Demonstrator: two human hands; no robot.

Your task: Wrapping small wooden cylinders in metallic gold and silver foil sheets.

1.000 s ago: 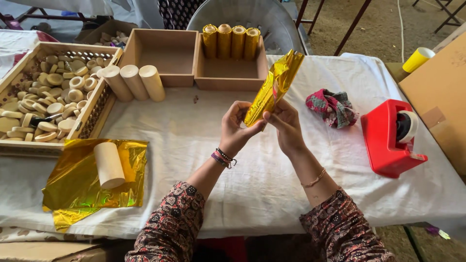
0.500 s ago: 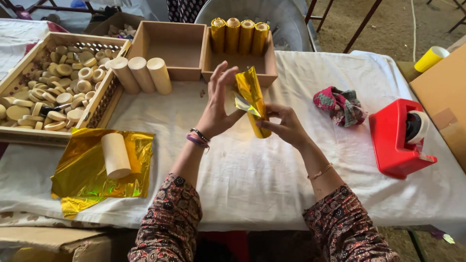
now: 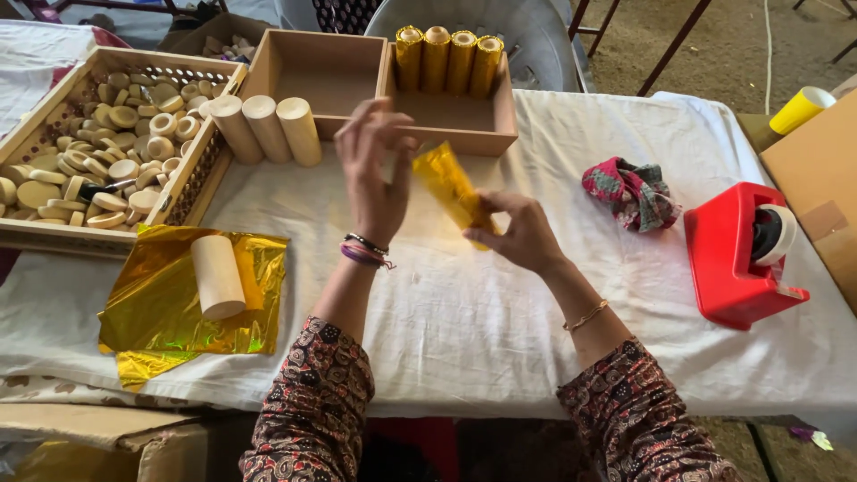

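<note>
Gold foil covers a cylinder (image 3: 453, 189) that is held tilted above the middle of the table, just in front of the open wooden boxes. The right hand (image 3: 516, 234) is clamped around its lower end, fingers curled underneath. The left hand (image 3: 373, 170) is raised just beside the upper end with its fingers spread; it is blurred, and I cannot tell whether it touches the foil.

Behind the hands sit two shallow wooden boxes side by side. The right-hand box (image 3: 451, 116) has four foil-wrapped cylinders (image 3: 449, 57) propped in a row against its back wall; the left-hand box (image 3: 314, 73) shows only a bare bottom. Three plain wooden cylinders (image 3: 263, 128) lean against its front. To the left, a wooden crate (image 3: 190, 174) is heaped with pale wooden discs and rings (image 3: 98, 156).

Nearer the table edge, one more plain cylinder (image 3: 217, 276) lies on a loose gold foil sheet (image 3: 170, 303). To the right are a crumpled patterned cloth (image 3: 632, 192) and a red tape dispenser (image 3: 736, 254). A white cloth (image 3: 482, 312) covers the table. Beyond it stands a big grey tub (image 3: 536, 36) on a dirt floor (image 3: 714, 54), with a yellow cup (image 3: 799, 109) at the far right.
</note>
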